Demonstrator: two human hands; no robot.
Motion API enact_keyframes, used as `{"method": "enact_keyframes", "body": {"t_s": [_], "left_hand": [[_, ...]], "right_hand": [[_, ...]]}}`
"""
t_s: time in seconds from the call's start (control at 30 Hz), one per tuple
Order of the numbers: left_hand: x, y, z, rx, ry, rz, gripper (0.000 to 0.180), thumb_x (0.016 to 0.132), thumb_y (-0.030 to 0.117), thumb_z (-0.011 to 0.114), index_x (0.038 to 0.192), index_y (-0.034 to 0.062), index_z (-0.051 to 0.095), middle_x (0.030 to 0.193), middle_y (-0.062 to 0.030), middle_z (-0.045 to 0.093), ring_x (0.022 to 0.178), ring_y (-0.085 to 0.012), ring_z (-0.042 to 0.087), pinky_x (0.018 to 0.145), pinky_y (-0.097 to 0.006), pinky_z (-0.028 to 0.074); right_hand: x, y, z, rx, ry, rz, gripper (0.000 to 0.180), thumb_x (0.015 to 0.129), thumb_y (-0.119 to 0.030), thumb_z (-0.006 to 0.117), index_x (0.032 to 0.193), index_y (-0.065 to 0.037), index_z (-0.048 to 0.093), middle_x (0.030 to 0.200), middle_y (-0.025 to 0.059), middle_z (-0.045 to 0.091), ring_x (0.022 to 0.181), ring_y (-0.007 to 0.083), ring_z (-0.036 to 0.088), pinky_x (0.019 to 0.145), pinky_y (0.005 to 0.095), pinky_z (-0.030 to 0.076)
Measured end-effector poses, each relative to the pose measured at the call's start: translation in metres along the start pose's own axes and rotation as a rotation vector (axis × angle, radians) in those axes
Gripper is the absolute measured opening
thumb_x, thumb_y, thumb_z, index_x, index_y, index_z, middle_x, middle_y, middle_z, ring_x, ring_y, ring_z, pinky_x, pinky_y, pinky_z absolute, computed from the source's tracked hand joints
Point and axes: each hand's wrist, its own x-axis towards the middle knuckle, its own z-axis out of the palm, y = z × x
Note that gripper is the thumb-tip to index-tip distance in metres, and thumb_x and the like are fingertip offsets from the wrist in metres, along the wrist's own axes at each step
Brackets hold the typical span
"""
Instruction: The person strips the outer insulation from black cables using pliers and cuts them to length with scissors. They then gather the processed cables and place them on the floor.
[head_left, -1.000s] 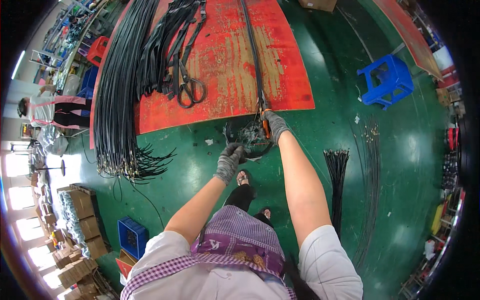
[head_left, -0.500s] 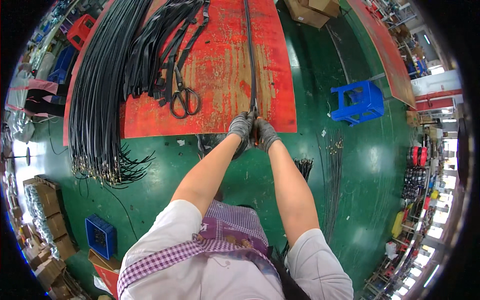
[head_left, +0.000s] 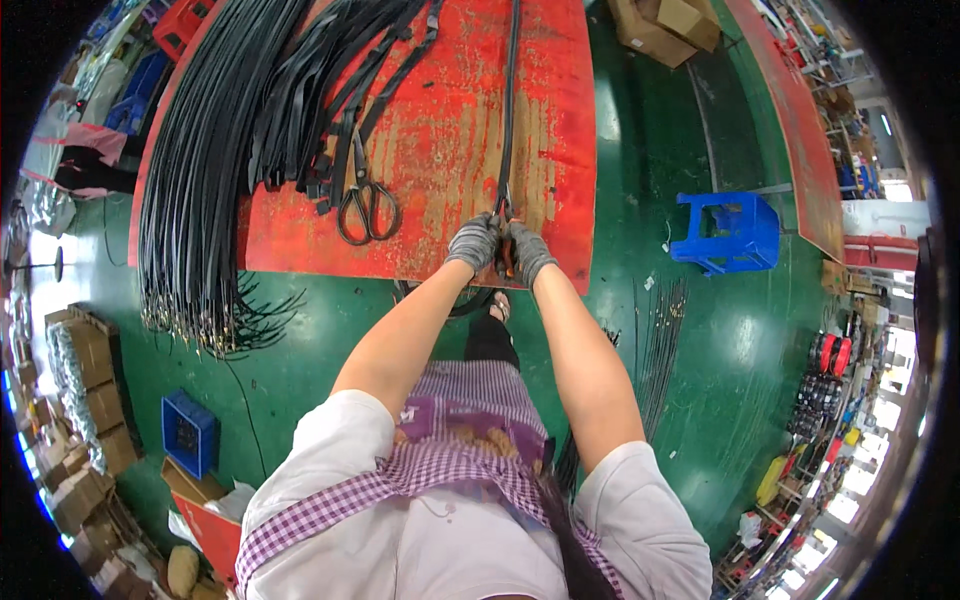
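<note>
Arms (head_left: 395,335) stretched forward, wrists (head_left: 461,268) near together, left fingers (head_left: 486,230) bent, right fingers (head_left: 520,240) curled

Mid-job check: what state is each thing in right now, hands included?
Left hand: gloved, curled beside the pliers; grip unclear.
Right hand: gloved, closed on the pliers.
Pliers: held, opening unclear.
Strip: straight along the table, reaching the pliers.
Scissors: lying on the table, blades apparently closed.
Cords: bundled, near ends hanging past the table edge.
Straps: heaped.
Table: red paint worn.
Stool: upright.
Crate: open-topped, contents unclear.
</note>
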Motion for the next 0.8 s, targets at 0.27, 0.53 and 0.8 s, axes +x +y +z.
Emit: {"method": "enact_keyframes", "body": {"t_s": [0.27, 0.53, 0.8], "left_hand": [[0.043, 0.023, 0.012, -0.063, 0.056, -0.079, 0.029, 0.080, 0.027, 0.043, 0.094, 0.0037, 0.051, 0.075, -0.0147, 0.055, 0.066, -0.0236, 0.053, 0.061, -0.032, 0.041], [0.032, -0.039, 0.043, -1.267, -0.378, -0.342, 0.032, 0.079, 0.019, 0.044, 0.109, 0.0078, 0.044, 0.106, -0.0053, 0.047, 0.095, -0.0182, 0.044, 0.085, -0.029, 0.033], [-0.012, -0.023, 0.016, -1.397, -0.490, -0.567, 0.034, 0.074, 0.016, 0.051, 0.106, 0.0059, 0.046, 0.093, -0.0029, 0.053, 0.081, -0.0171, 0.051, 0.073, -0.028, 0.041]], "right_hand": [[0.035, -0.071, -0.016, 0.021, -0.166, 0.112, 0.031, 0.078, -0.036, 0.041, 0.062, -0.009, 0.046, 0.046, 0.0075, 0.042, 0.034, 0.0215, 0.041, 0.033, 0.0339, 0.036], [0.066, -0.051, -0.019, 0.038, -0.198, 0.227, 0.018, 0.072, -0.028, 0.049, 0.068, -0.011, 0.047, 0.053, 0.0049, 0.046, 0.042, 0.0204, 0.046, 0.035, 0.0336, 0.038], [0.062, -0.042, -0.008, 0.114, -0.251, 0.201, 0.019, 0.077, -0.032, 0.046, 0.073, -0.013, 0.047, 0.053, 0.0052, 0.048, 0.041, 0.0214, 0.047, 0.036, 0.0339, 0.040]]}}
